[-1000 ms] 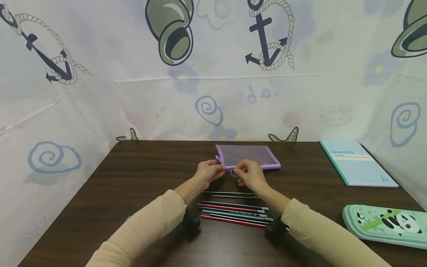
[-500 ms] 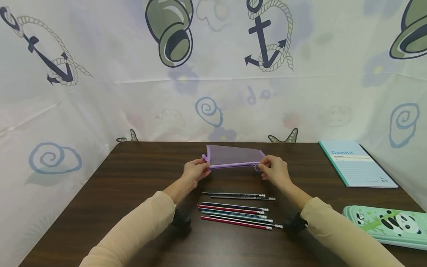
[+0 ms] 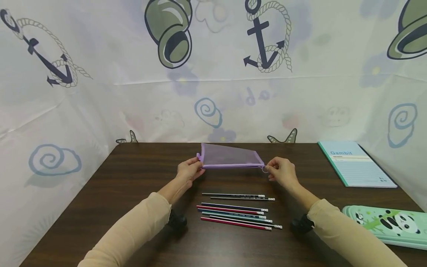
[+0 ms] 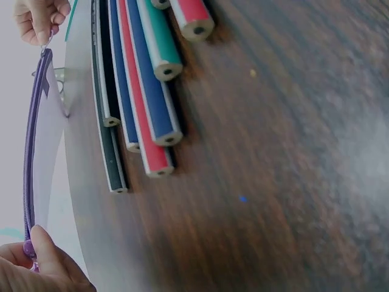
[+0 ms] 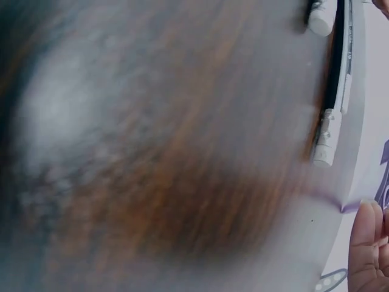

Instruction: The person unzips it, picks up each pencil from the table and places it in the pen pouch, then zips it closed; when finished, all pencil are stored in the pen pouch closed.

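A purple see-through zipper pouch (image 3: pixel 230 155) is held up between both hands, its zipper edge toward me. My left hand (image 3: pixel 188 170) pinches its left end, thumb on the near side, as the left wrist view shows with the zipper (image 4: pixel 29 146) running away from the fingers. At the opposite end my right hand (image 3: pixel 282 171) pinches the ring-shaped zipper pull (image 3: pixel 265 169). The zipper looks closed along its length. Below the pouch, several pencils (image 3: pixel 233 212) lie side by side on the table, eraser ends to the right.
On the dark wooden table (image 3: pixel 133 200), a light blue notebook (image 3: pixel 360 167) lies at the back right. Nearer on the right is a green pencil case (image 3: pixel 387 225) with pandas. A printed white cloth (image 3: pixel 150 96) hangs behind the table.
The right hand has drawn the zipper pull from near the pouch's left end to its right end. The left hand and pouch have shifted left.
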`<state>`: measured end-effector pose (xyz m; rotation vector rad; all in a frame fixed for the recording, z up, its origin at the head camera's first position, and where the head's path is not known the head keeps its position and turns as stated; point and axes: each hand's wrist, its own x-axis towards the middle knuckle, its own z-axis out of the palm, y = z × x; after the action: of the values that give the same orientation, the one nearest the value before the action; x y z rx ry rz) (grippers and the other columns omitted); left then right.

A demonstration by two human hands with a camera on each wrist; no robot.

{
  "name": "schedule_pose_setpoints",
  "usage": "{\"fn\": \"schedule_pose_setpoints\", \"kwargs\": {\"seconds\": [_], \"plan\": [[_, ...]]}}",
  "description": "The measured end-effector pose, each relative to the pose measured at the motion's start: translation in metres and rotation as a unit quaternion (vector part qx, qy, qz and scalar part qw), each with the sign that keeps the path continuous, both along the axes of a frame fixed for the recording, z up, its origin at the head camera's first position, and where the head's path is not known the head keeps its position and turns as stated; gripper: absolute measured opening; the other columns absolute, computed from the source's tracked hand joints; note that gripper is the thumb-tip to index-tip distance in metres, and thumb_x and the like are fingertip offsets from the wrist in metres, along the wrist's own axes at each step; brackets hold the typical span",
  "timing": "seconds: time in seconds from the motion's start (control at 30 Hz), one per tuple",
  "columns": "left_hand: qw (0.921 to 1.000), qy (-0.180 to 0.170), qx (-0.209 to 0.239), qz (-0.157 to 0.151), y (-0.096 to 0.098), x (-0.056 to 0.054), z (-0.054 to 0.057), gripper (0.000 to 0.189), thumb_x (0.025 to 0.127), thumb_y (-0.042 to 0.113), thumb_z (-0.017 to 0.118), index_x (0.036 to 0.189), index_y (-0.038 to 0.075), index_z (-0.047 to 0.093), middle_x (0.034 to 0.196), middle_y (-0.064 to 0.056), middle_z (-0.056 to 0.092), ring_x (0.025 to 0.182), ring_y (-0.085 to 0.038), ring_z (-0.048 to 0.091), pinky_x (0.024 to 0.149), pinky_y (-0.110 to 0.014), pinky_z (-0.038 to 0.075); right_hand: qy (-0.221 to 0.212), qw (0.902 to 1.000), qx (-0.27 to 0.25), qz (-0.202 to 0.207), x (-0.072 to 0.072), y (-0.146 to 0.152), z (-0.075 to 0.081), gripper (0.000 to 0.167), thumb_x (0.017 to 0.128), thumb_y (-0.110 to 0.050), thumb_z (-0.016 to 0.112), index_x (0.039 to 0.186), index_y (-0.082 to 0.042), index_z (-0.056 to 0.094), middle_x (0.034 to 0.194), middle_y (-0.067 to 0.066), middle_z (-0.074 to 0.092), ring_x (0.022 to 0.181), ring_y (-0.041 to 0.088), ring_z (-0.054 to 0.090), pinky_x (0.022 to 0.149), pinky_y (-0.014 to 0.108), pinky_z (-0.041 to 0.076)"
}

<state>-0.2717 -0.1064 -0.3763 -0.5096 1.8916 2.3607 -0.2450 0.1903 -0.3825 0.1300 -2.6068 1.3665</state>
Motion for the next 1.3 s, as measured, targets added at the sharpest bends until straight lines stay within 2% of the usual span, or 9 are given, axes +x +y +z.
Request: {"fn": "schedule_pose_setpoints", "kwargs": {"seconds": [0.27,0.43,0.5,0.63,0.7,0.77,0.93,1.17,1.3], "plan": [[0.9999,-0.006,0.007,0.003,-0.006,-0.002,0.002,0.044,0.088,-0.007,0.053,0.132,-0.006,0.049,0.119,-0.019,0.051,0.073,-0.008,0.057,0.064,-0.015,0.056,-0.008,1.0000,0.000,-0.002,0.000,0.005,0.003,0.008,0.088,0.000,0.062,0.086,0.008,0.061,0.075,0.021,0.066,0.056,0.017,0.064,0.052,0.028,0.058],[0.9995,-0.020,0.020,-0.012,-0.008,-0.001,-0.001,0.045,0.090,-0.007,0.051,0.134,-0.005,0.046,0.127,-0.021,0.048,0.079,-0.010,0.058,0.069,-0.017,0.057,-0.076,0.9939,-0.074,0.030,0.000,0.010,0.004,0.013,0.091,-0.002,0.059,0.094,0.011,0.058,0.084,0.018,0.068,0.069,0.017,0.068,0.065,0.028,0.059],[0.9992,-0.028,0.022,-0.016,-0.010,0.000,-0.003,0.045,0.090,-0.006,0.051,0.135,-0.004,0.046,0.129,-0.021,0.048,0.080,-0.011,0.058,0.070,-0.018,0.057,-0.122,0.9826,-0.130,0.052,0.000,0.012,0.005,0.016,0.094,-0.003,0.055,0.100,0.012,0.055,0.089,0.015,0.068,0.077,0.015,0.068,0.072,0.028,0.059],[0.9986,-0.034,0.028,-0.030,-0.010,0.001,-0.007,0.044,0.092,-0.005,0.049,0.136,-0.004,0.045,0.128,-0.020,0.048,0.077,-0.008,0.057,0.071,-0.019,0.057,-0.205,0.9468,-0.232,0.089,0.000,0.012,0.008,0.021,0.097,-0.004,0.048,0.111,0.012,0.046,0.094,0.008,0.066,0.085,0.011,0.066,0.080,0.027,0.057],[0.9984,-0.032,0.030,-0.035,-0.010,0.002,-0.007,0.044,0.092,-0.006,0.048,0.136,-0.004,0.045,0.127,-0.020,0.048,0.074,-0.007,0.057,0.071,-0.018,0.057,-0.228,0.9334,-0.260,0.097,-0.001,0.011,0.008,0.023,0.098,-0.005,0.047,0.114,0.011,0.044,0.091,0.005,0.066,0.083,0.011,0.066,0.078,0.026,0.058],[0.9983,-0.029,0.034,-0.037,-0.009,0.003,-0.007,0.044,0.092,-0.006,0.048,0.136,-0.005,0.044,0.127,-0.019,0.048,0.074,-0.006,0.057,0.070,-0.018,0.057,-0.238,0.9270,-0.271,0.104,-0.001,0.011,0.010,0.026,0.098,-0.004,0.046,0.117,0.012,0.041,0.089,0.003,0.065,0.081,0.010,0.066,0.076,0.024,0.058],[0.9979,-0.032,0.037,-0.042,-0.009,0.004,-0.007,0.044,0.092,-0.006,0.048,0.136,-0.006,0.044,0.128,-0.019,0.047,0.077,-0.007,0.056,0.070,-0.017,0.057,-0.248,0.9242,-0.274,0.096,-0.003,0.008,0.011,0.033,0.097,-0.004,0.048,0.123,0.015,0.039,0.082,-0.001,0.061,0.073,0.006,0.061,0.070,0.019,0.056],[0.9979,-0.032,0.026,-0.050,-0.008,0.005,-0.005,0.044,0.092,-0.005,0.048,0.136,-0.005,0.044,0.124,-0.017,0.048,0.077,-0.007,0.055,0.068,-0.016,0.056,-0.235,0.9340,-0.257,0.082,-0.006,0.003,0.009,0.043,0.095,-0.003,0.051,0.129,0.018,0.036,0.077,-0.006,0.058,0.067,0.003,0.056,0.063,0.016,0.054],[0.9982,-0.028,0.016,-0.051,-0.006,0.005,-0.005,0.044,0.092,-0.005,0.050,0.135,-0.006,0.046,0.121,-0.017,0.050,0.079,-0.007,0.055,0.068,-0.017,0.057,-0.230,0.9344,-0.260,0.081,-0.006,0.003,0.008,0.043,0.094,-0.001,0.051,0.129,0.019,0.035,0.078,-0.004,0.058,0.066,0.003,0.056,0.062,0.016,0.054]]}}
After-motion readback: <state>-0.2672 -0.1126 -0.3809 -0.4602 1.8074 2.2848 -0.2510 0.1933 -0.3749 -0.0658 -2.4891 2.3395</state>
